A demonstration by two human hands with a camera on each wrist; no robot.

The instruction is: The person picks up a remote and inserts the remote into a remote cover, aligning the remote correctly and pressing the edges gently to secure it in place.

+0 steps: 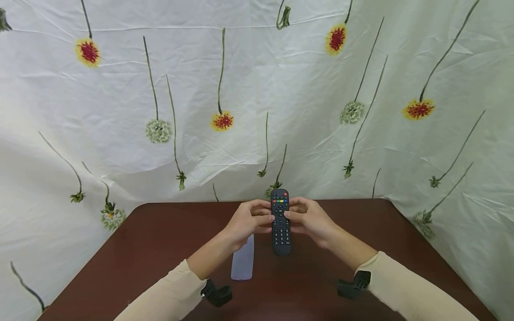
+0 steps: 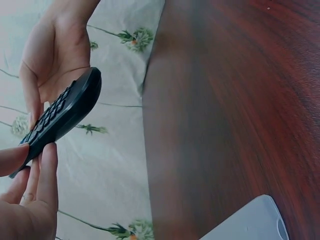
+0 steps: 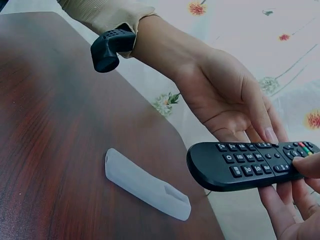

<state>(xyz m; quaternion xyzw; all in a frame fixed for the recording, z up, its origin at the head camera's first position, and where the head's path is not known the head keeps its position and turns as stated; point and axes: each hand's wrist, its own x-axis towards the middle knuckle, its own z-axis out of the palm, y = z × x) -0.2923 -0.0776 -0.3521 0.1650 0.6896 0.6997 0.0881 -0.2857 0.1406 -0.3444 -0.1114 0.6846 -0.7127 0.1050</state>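
Note:
A black remote control [image 1: 281, 232] is held up over the table between both hands, its buttons facing the head camera. My left hand [image 1: 246, 221] grips its left edge, thumb on the front and fingers behind. From the other side my right hand [image 1: 314, 221] holds the right edge the same way. In the right wrist view the remote control [image 3: 240, 172] shows number keys and a few coloured buttons. A whitish translucent sleeve-like cover [image 3: 145, 185] lies on the table below the hands, with an opening near one end. Part of this cover [image 1: 242, 263] is hidden behind my left hand in the head view.
The dark reddish-brown table [image 1: 168, 249] has its far edge just beyond the hands. Behind and beside it hangs a white cloth [image 1: 257, 89] printed with flowers. A black wrist camera [image 1: 217, 293] sits by the left sleeve and another black camera [image 1: 354, 285] by the right.

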